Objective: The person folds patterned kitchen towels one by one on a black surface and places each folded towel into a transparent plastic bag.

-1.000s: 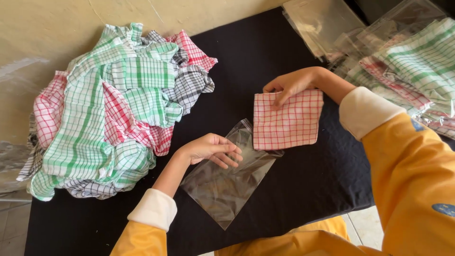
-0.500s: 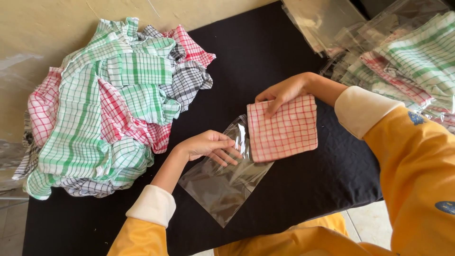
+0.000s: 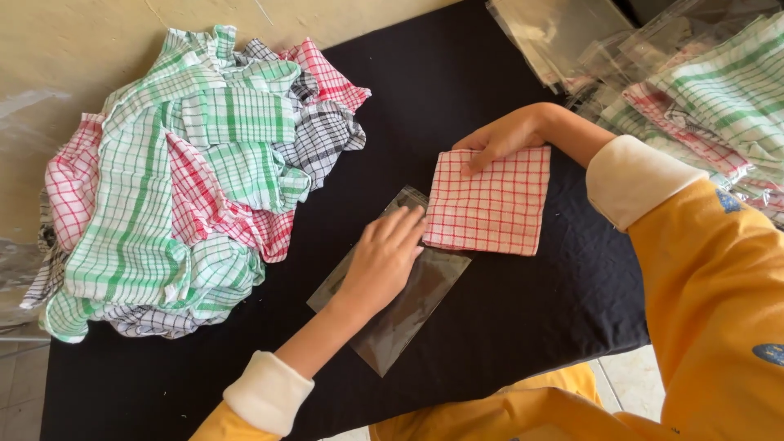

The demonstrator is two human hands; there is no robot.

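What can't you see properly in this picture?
Head view only:
- Clear bag: its middle is under the left hand, and its open end meets the folded red cloth, so I cannot tell if the cloth is inside.
- Cloth's top corner: covered by the right hand.
- Cloth pile: lower cloths are buried.
- Bagged cloths: cut off by the right edge, blurred by shiny plastic.

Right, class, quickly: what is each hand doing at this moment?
Left hand: open, palm flat on the clear plastic bag.
Right hand: fingers on the top edge of the folded red checked cloth; a grip cannot be told.
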